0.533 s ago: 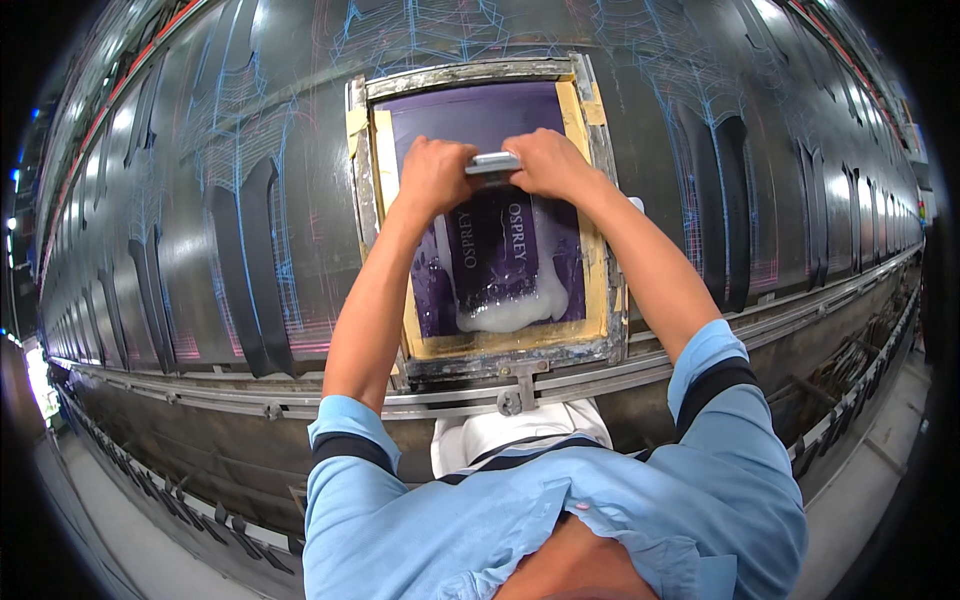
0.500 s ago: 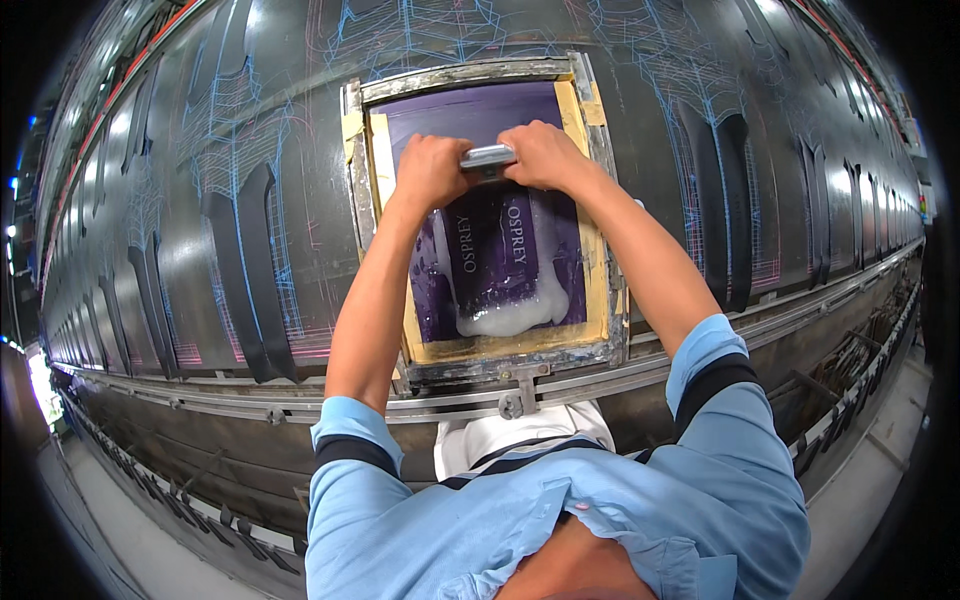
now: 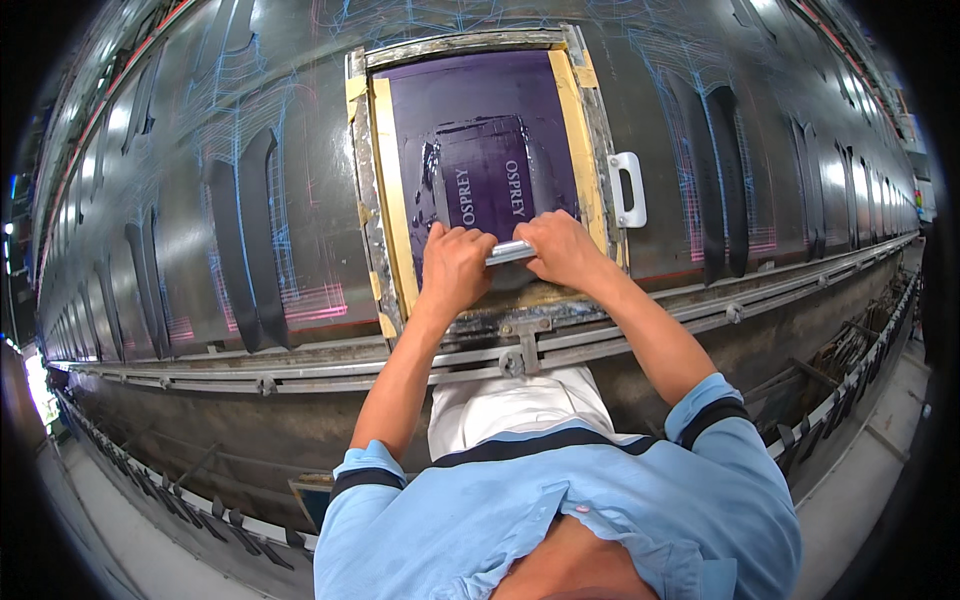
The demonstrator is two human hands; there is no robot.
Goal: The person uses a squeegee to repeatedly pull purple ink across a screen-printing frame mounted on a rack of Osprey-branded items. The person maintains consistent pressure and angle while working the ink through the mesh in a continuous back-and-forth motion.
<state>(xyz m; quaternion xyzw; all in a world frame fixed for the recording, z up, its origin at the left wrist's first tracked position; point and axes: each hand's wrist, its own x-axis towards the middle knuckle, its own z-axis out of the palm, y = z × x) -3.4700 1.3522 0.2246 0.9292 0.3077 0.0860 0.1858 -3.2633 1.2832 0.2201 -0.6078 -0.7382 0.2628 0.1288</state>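
Observation:
A screen-printing frame (image 3: pixel 366 190) with worn metal sides and yellow tape lies in front of me, its mesh (image 3: pixel 470 90) purple with pale lettering. Across its near part stands a squeegee (image 3: pixel 511 253) with a silver metal bar. My left hand (image 3: pixel 457 262) is closed round the bar's left end, and my right hand (image 3: pixel 563 247) grips the right end. The squeegee's blade is hidden beneath my hands, and I cannot see the white paste there. Wet dark streaks mark the mesh beyond the bar. A white handle (image 3: pixel 628 190) stands at the frame's right side.
The long dark table (image 3: pixel 320 180) carries dark cut pieces (image 3: pixel 240 240) and blue and pink drawn lines. A metal rail (image 3: pixel 680 325) runs along its near edge, where a clamp bracket (image 3: pixel 530 345) meets the frame. Below the rail is a recessed trough (image 3: pixel 250 425).
Both hands have drawn the squeegee toward me, from the mesh's far part to its near end. The white paste has gone from view. The white handle on the right now shows fully.

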